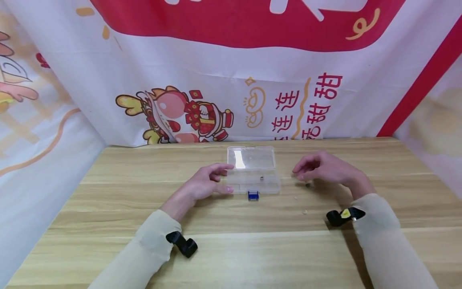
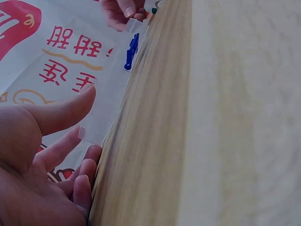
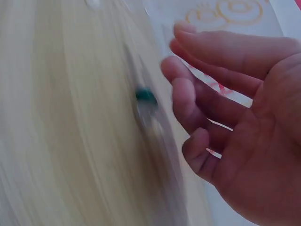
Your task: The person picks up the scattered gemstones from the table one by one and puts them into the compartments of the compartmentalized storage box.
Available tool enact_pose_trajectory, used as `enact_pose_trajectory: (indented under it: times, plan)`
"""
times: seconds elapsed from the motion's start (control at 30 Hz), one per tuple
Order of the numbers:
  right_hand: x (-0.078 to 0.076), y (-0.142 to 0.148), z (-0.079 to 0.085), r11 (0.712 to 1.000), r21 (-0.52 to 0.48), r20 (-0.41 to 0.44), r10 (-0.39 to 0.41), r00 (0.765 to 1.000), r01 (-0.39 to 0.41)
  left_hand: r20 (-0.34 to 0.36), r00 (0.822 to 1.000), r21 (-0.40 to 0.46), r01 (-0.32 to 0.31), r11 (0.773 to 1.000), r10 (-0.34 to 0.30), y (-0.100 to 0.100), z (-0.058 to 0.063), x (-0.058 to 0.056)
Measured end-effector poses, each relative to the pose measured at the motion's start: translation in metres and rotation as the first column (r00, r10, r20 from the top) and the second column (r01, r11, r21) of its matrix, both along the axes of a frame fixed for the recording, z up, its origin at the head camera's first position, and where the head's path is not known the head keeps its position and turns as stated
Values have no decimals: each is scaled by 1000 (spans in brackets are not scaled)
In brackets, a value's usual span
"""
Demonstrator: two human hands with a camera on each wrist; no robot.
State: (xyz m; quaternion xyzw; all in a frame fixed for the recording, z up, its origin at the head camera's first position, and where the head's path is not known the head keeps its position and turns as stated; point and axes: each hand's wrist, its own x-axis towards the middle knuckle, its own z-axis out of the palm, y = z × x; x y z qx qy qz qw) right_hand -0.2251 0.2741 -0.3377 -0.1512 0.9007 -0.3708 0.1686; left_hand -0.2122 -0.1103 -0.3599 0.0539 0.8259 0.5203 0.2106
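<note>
A clear plastic box [image 1: 254,186] lies on the table with its lid [image 1: 265,156] raised at the back. My left hand [image 1: 207,182] holds the box's left end between thumb and fingers. At the front edge sits a small blue plastic piece [image 1: 253,195], perhaps a latch; the left wrist view shows it side-on. Inside the box is a tiny dark item [image 1: 262,178]. My right hand [image 1: 323,168] hovers right of the box, fingers loosely bent, nothing visible in them. Below it lies a small dark green item [image 3: 146,96], blurred in the right wrist view.
Two tiny clear bits, one small speck [image 1: 296,197] and one ring-like piece [image 1: 304,212], lie on the wooden table [image 1: 231,257] right of the box. A printed cloth [image 1: 202,64] hangs along the table's back edge. Black wrist mounts [image 1: 182,243] sit on both sleeves.
</note>
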Motion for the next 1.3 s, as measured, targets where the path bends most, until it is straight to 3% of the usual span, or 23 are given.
enact_pose_trajectory:
  times: [0.27, 0.63, 0.9, 1.3]
  plan:
    - [0, 28, -8, 998, -65, 138, 22, 990, -14, 5, 1000, 2, -4, 1000, 4, 0, 0, 0]
    - [-1, 32, -13, 998, -55, 189, 18, 982, -8, 0, 1000, 7, -4, 1000, 4, 0, 1, 0]
    - [0, 30, -12, 997, -61, 188, 64, 980, -53, -1, 1000, 9, 2, 1000, -2, -1, 1, 1]
    - [-1, 28, -13, 999, -35, 189, 40, 981, -34, 11, 1000, -5, -3, 1000, 3, 0, 3, 1]
